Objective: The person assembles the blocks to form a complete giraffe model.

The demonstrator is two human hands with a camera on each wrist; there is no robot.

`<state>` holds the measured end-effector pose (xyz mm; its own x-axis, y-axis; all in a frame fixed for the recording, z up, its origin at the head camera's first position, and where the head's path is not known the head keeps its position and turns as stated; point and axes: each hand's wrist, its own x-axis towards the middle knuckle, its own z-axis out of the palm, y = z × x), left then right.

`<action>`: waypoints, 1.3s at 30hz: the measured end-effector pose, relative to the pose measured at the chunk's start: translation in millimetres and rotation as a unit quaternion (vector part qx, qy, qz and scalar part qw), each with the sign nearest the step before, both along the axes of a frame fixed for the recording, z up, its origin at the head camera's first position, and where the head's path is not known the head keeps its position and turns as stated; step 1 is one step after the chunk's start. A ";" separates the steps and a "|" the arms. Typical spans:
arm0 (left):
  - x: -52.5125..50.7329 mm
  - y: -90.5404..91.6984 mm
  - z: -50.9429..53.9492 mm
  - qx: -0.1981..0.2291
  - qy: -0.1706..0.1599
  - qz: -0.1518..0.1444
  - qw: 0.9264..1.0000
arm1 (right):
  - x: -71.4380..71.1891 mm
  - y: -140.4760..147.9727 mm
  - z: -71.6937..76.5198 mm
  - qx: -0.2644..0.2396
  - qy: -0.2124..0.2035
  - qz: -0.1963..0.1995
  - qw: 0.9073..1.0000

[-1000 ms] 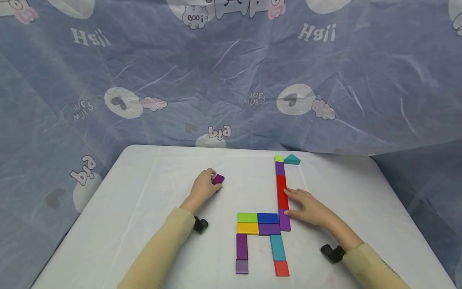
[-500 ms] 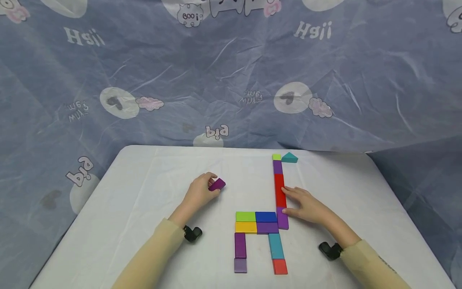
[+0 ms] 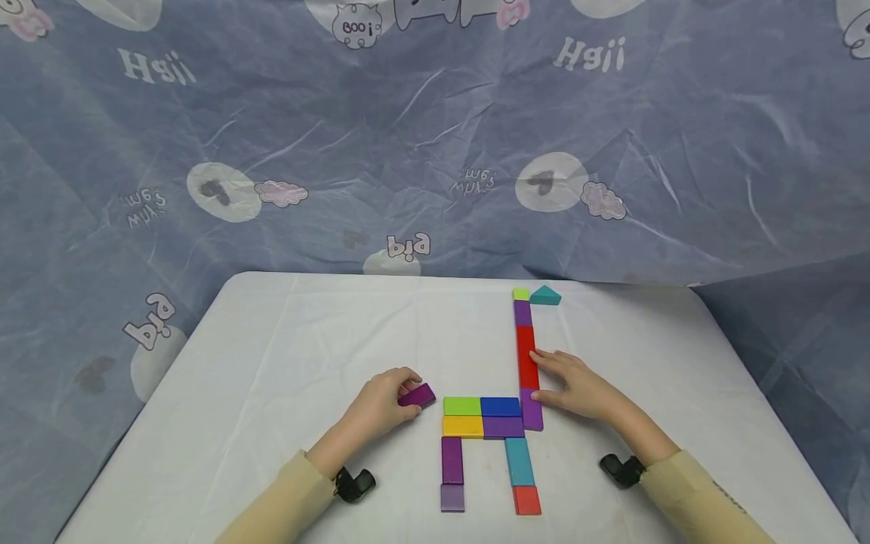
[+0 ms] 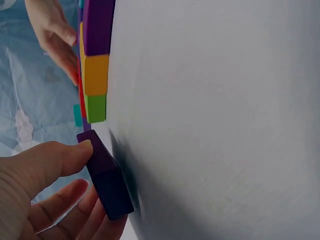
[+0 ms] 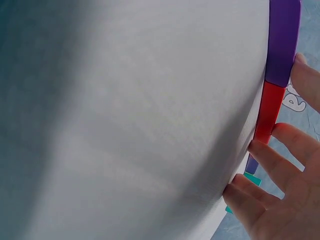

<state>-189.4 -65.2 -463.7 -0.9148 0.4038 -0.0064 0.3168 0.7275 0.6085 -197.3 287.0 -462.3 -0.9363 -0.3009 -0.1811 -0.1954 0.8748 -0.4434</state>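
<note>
My left hand (image 3: 381,404) pinches a purple wooden block (image 3: 418,396) between thumb and fingers, just left of the lime green block (image 3: 461,406). In the left wrist view the held block (image 4: 107,177) tilts at the table surface, a small gap from the green one; whether it touches the table I cannot tell. My right hand (image 3: 578,385) lies along the tall column's right side, fingers spread. Its fingertips touch the red part (image 3: 526,359) and its thumb the lower purple block (image 3: 532,414). Blue (image 3: 500,407), yellow (image 3: 462,427) and purple (image 3: 504,428) blocks join the green one.
Two legs of blocks run toward me: purple (image 3: 451,461) over lilac (image 3: 451,499), and teal (image 3: 519,462) over red (image 3: 526,500). A small green block (image 3: 520,295) tops the column, beside a teal triangle (image 3: 546,296). A patterned cloth (image 3: 381,136) hangs behind the white table (image 3: 306,325).
My left hand has carried the purple block toward me and a little right, close to the green block, turning it flatter. My right hand keeps its place on the column.
</note>
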 end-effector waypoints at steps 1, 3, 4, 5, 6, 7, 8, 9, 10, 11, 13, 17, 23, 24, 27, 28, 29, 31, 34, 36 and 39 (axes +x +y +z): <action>2.1 0.1 -0.9 -0.002 -0.001 -0.004 1.000 | 0.1 -0.1 0.3 0.000 0.000 0.000 1.000; 5.3 0.8 -1.6 -0.004 -0.001 -0.011 1.000 | 0.6 -0.2 1.1 -0.002 -0.001 0.000 1.000; 6.6 1.5 -1.8 -0.004 0.000 -0.014 1.000 | 0.8 -0.2 1.5 -0.002 -0.001 0.000 1.000; 7.8 2.1 -2.1 -0.005 0.003 -0.018 1.000 | 0.9 -0.2 1.8 -0.002 -0.001 0.000 1.000; 9.0 3.0 -2.3 -0.006 0.005 -0.020 1.000 | 0.9 -0.2 1.9 -0.003 -0.001 0.000 1.000; 10.1 3.8 -2.5 -0.009 0.007 -0.020 1.000 | 1.0 -0.3 2.0 -0.002 -0.002 0.000 1.000; 11.3 4.7 -2.6 -0.010 0.010 -0.021 1.000 | 1.1 -0.4 1.9 -0.003 -0.002 0.000 1.000; 12.5 5.3 -3.0 -0.013 0.012 -0.021 1.000 | 1.0 -0.5 1.7 -0.003 -0.002 0.000 1.000; 13.4 6.0 -3.4 -0.014 0.014 -0.021 1.000 | 0.9 -0.5 1.5 -0.003 -0.003 0.000 1.000; 14.2 6.5 -3.5 -0.015 0.016 -0.022 1.000 | 0.7 -0.6 1.3 -0.002 -0.003 0.000 1.000; 15.5 7.2 -3.9 -0.018 0.019 -0.023 0.999 | 0.5 -0.7 1.1 -0.002 -0.003 0.000 1.000; 16.5 7.6 -4.4 -0.021 0.020 -0.028 0.999 | 0.1 -0.6 1.2 -0.001 -0.001 0.000 1.000; 16.8 7.5 -6.9 -0.025 0.030 -0.038 0.999 | 1.2 -1.7 1.7 -0.002 0.001 0.005 1.000; 16.9 7.5 -7.2 -0.026 0.032 -0.038 0.998 | 1.3 -2.0 1.9 -0.003 0.001 0.005 1.000; 16.9 7.3 -8.1 -0.026 0.035 -0.039 0.998 | 1.5 -2.7 3.5 -0.003 0.004 0.009 1.000; 17.0 7.2 -8.3 -0.026 0.035 -0.040 0.998 | 1.5 -2.9 3.9 -0.002 0.003 0.008 1.000; 17.1 7.2 -8.4 -0.025 0.036 -0.040 0.998 | 1.6 -3.1 4.3 -0.002 0.003 0.008 1.000; 17.4 7.1 -9.0 -0.024 0.035 -0.041 0.998 | 2.0 -3.5 5.2 -0.002 0.001 0.008 1.000; 17.9 6.8 -9.3 -0.024 0.035 -0.042 0.998 | 2.6 -3.8 6.2 -0.003 -0.003 0.007 1.000; 18.3 6.5 -9.8 -0.023 0.034 -0.043 0.998 | 3.1 -3.8 6.5 -0.003 -0.004 0.007 1.000; 18.8 6.1 -10.6 -0.021 0.034 -0.045 0.998 | 3.5 -3.6 6.4 -0.003 -0.002 0.009 1.000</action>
